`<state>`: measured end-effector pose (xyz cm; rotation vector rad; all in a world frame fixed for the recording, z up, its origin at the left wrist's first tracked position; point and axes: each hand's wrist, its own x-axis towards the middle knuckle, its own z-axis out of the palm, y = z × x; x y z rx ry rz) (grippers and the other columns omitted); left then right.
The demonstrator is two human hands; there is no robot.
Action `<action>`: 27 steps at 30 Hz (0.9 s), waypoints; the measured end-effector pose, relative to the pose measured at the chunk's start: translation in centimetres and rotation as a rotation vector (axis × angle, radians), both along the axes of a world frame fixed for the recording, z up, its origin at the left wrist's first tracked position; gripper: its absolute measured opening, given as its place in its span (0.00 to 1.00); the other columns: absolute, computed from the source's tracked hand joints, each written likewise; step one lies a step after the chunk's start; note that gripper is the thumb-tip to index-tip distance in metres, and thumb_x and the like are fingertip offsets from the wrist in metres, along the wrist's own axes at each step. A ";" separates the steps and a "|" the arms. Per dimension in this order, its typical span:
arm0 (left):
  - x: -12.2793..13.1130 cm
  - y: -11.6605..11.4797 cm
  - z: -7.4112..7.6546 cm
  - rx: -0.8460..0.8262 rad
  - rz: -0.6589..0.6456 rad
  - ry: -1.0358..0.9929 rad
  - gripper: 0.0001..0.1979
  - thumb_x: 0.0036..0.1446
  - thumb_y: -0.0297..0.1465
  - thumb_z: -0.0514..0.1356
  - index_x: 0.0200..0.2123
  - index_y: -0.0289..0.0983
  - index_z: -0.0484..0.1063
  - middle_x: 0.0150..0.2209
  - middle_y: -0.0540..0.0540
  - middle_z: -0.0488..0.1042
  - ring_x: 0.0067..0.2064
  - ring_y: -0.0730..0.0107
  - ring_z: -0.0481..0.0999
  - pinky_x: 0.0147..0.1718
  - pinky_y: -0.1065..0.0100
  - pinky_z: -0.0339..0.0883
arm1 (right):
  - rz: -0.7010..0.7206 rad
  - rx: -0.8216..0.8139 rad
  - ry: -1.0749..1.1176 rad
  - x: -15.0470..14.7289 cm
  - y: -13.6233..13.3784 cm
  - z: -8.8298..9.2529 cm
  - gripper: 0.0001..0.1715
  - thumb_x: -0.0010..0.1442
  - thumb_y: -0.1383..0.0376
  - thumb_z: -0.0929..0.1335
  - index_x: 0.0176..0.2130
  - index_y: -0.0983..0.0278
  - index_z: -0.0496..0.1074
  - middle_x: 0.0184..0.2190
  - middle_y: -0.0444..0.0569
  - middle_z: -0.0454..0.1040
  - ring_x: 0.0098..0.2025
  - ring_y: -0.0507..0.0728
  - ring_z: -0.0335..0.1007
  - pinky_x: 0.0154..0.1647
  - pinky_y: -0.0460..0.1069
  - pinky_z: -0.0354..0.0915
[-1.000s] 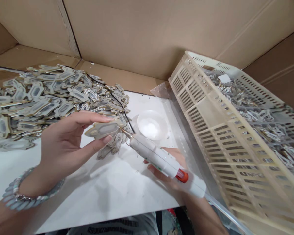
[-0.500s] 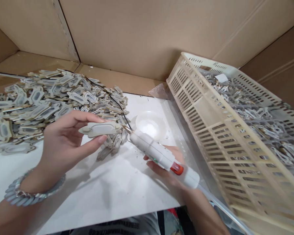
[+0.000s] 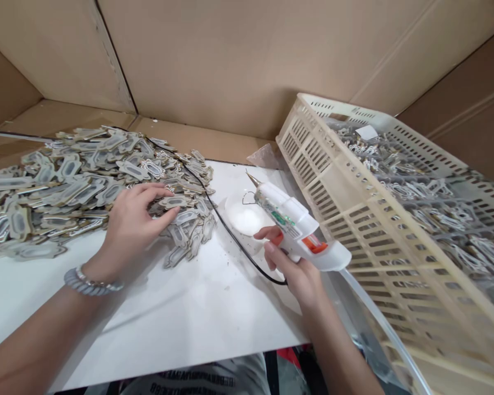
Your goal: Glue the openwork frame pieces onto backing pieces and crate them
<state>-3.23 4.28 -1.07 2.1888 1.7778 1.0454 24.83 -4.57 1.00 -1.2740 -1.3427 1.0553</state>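
My right hand [image 3: 290, 263] grips a white hot-glue gun [image 3: 296, 222] with an orange trigger, its metal tip raised and pointing up-left above a small white dish [image 3: 245, 216]. My left hand [image 3: 134, 222] rests palm down on the edge of a big pile of flat ornate grey-and-tan pieces [image 3: 66, 181], fingers spread, fingertips touching one piece [image 3: 173, 201] on top of the pile. A beaded bracelet [image 3: 91, 282] sits on that wrist.
A cream slotted plastic crate [image 3: 354, 208], tilted and full of grey ornate pieces, fills the right side. A black cable [image 3: 234, 241] runs across the white tabletop [image 3: 181, 312]. Cardboard walls [image 3: 230, 60] enclose the back and sides.
My left hand has put the piece it held down onto the pile. My right hand has lifted the glue gun away from it, swinging the tip up and to the right.
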 end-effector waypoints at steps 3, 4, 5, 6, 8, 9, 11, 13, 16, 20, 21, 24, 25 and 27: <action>-0.2 0.1 -0.2 0.028 0.026 0.019 0.23 0.58 0.48 0.57 0.45 0.38 0.79 0.51 0.37 0.78 0.54 0.45 0.75 0.55 0.45 0.65 | -0.023 0.028 0.087 -0.1 0.0 -0.3 0.06 0.59 0.60 0.72 0.33 0.59 0.74 0.23 0.39 0.70 0.19 0.48 0.60 0.21 0.46 0.60; -0.2 0.1 -0.3 0.039 0.024 0.022 0.24 0.58 0.48 0.57 0.47 0.38 0.79 0.51 0.37 0.77 0.54 0.45 0.75 0.55 0.45 0.65 | -0.032 0.042 0.120 -0.1 0.1 -0.3 0.06 0.59 0.60 0.72 0.34 0.59 0.74 0.26 0.40 0.73 0.19 0.48 0.60 0.21 0.46 0.59; -0.2 0.2 -0.3 0.051 0.021 0.023 0.25 0.58 0.48 0.58 0.49 0.38 0.78 0.51 0.37 0.77 0.54 0.46 0.75 0.55 0.46 0.66 | -0.043 0.057 0.155 -0.2 0.2 -0.2 0.05 0.59 0.61 0.72 0.34 0.59 0.74 0.29 0.41 0.75 0.19 0.47 0.60 0.21 0.45 0.59; -0.2 0.2 -0.2 0.064 0.017 0.022 0.25 0.58 0.48 0.58 0.50 0.37 0.78 0.51 0.37 0.77 0.53 0.48 0.75 0.55 0.47 0.67 | -0.055 0.071 0.190 -0.2 0.2 -0.1 0.05 0.59 0.61 0.72 0.34 0.59 0.73 0.32 0.42 0.77 0.19 0.46 0.60 0.21 0.45 0.59; -0.2 0.2 0.0 0.097 0.021 0.012 0.25 0.58 0.46 0.58 0.51 0.36 0.77 0.50 0.37 0.77 0.48 0.51 0.76 0.53 0.48 0.69 | -0.093 0.093 0.264 -0.3 0.2 0.0 0.06 0.58 0.62 0.72 0.34 0.60 0.72 0.36 0.43 0.79 0.19 0.45 0.60 0.22 0.46 0.60; -0.2 0.2 0.1 0.116 0.028 0.005 0.25 0.58 0.46 0.58 0.52 0.36 0.77 0.50 0.38 0.77 0.45 0.53 0.76 0.52 0.48 0.70 | -0.121 0.099 0.300 -0.4 0.0 0.1 0.06 0.58 0.62 0.72 0.34 0.60 0.72 0.37 0.44 0.80 0.19 0.45 0.60 0.22 0.46 0.60; -0.3 0.1 0.4 0.154 0.037 -0.012 0.24 0.59 0.45 0.58 0.51 0.35 0.76 0.50 0.38 0.77 0.42 0.55 0.76 0.50 0.50 0.71 | -0.205 0.103 0.368 -0.6 -0.4 0.0 0.07 0.58 0.62 0.72 0.35 0.61 0.71 0.38 0.46 0.80 0.18 0.45 0.60 0.21 0.46 0.58; -0.3 0.0 0.7 0.190 0.040 -0.030 0.23 0.60 0.44 0.58 0.51 0.34 0.76 0.50 0.37 0.78 0.44 0.55 0.76 0.49 0.52 0.71 | -0.320 0.105 0.449 -0.9 -1.1 -0.5 0.08 0.58 0.61 0.73 0.35 0.61 0.71 0.40 0.46 0.80 0.18 0.44 0.59 0.20 0.45 0.56; -0.3 -0.1 0.9 0.227 0.041 -0.051 0.23 0.60 0.44 0.58 0.49 0.33 0.76 0.49 0.37 0.78 0.48 0.55 0.76 0.49 0.54 0.71 | -0.481 0.074 0.611 -1.7 -2.0 -1.5 0.12 0.56 0.60 0.75 0.35 0.62 0.71 0.39 0.45 0.80 0.17 0.42 0.58 0.20 0.43 0.58; -0.2 -0.2 0.9 0.241 0.050 -0.059 0.22 0.60 0.44 0.58 0.48 0.34 0.77 0.50 0.37 0.78 0.44 0.57 0.76 0.48 0.54 0.72 | -0.630 -0.059 0.843 -2.2 -2.3 -2.7 0.20 0.49 0.60 0.79 0.37 0.61 0.71 0.40 0.44 0.80 0.18 0.42 0.60 0.20 0.41 0.63; -0.2 -0.2 1.0 0.243 0.052 -0.061 0.22 0.60 0.44 0.58 0.48 0.34 0.77 0.50 0.37 0.78 0.43 0.57 0.75 0.48 0.54 0.72 | -0.652 -0.095 0.893 -2.1 -2.2 -2.8 0.22 0.47 0.60 0.80 0.37 0.61 0.71 0.41 0.44 0.81 0.19 0.42 0.62 0.20 0.40 0.65; -0.2 -0.2 1.0 0.248 0.049 -0.064 0.22 0.60 0.45 0.58 0.48 0.34 0.77 0.49 0.37 0.78 0.43 0.56 0.76 0.48 0.52 0.72 | -0.695 -0.208 0.988 -1.4 -1.7 -2.7 0.25 0.41 0.63 0.82 0.38 0.60 0.72 0.40 0.41 0.80 0.21 0.42 0.66 0.22 0.39 0.69; -0.2 -0.2 1.1 0.250 0.047 -0.066 0.23 0.60 0.45 0.58 0.48 0.34 0.77 0.49 0.37 0.78 0.44 0.55 0.76 0.48 0.52 0.72 | -0.703 -0.244 1.002 -1.1 -1.5 -2.6 0.26 0.40 0.64 0.82 0.37 0.60 0.73 0.39 0.41 0.80 0.22 0.43 0.67 0.23 0.39 0.70; -0.1 -0.2 1.1 0.249 0.042 -0.068 0.23 0.60 0.46 0.58 0.48 0.34 0.77 0.49 0.37 0.78 0.47 0.53 0.76 0.50 0.51 0.71 | -0.721 -0.287 1.000 -0.5 -1.3 -2.5 0.25 0.39 0.65 0.82 0.37 0.61 0.74 0.35 0.41 0.80 0.24 0.45 0.71 0.25 0.39 0.73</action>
